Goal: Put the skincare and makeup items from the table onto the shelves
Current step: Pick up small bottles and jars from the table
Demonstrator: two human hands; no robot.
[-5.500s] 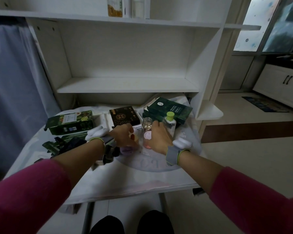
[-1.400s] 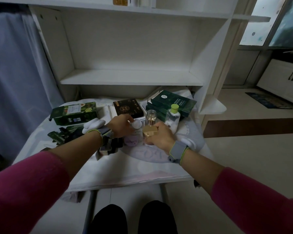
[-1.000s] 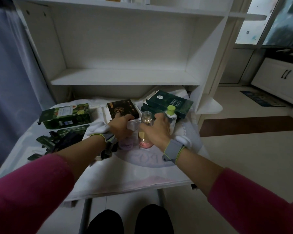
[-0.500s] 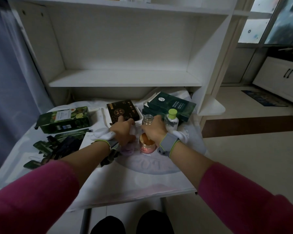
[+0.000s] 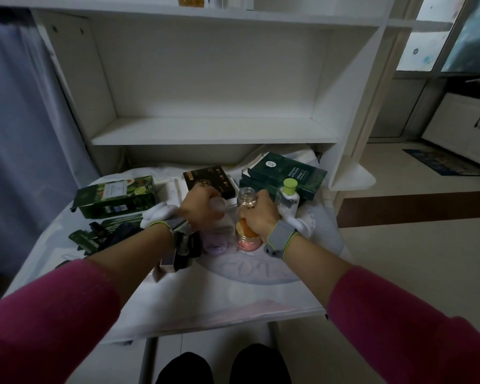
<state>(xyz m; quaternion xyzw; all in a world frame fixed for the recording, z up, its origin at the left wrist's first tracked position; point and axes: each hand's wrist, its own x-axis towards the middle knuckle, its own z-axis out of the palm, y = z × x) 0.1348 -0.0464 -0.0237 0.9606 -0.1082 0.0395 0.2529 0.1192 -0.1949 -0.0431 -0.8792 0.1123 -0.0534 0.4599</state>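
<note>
My right hand [image 5: 259,214] grips the clear bottle [image 5: 245,196] with the open neck, just above a pink jar with a gold lid [image 5: 247,239]. My left hand [image 5: 203,207] holds a small frosted white jar [image 5: 218,203] in its curled fingers, above a lilac round case [image 5: 215,245]. Both stand on the white-clothed table [image 5: 233,286]. A white bottle with a green cap [image 5: 288,195] stands right of my right hand. The white shelf board [image 5: 211,134] lies behind the table with nothing on it.
A green avocado box [image 5: 114,196], a black box [image 5: 209,182] and stacked dark green mask boxes [image 5: 283,173] lie along the table's far side. Dark sachets and lipsticks [image 5: 106,236] clutter the left. Items stand on the upper shelf [image 5: 214,1]. Open floor lies to the right.
My right hand moved from the gold-lidded pink jar up to the clear bottle and closed round it. My left hand shifted onto the small white jar near the black box.
</note>
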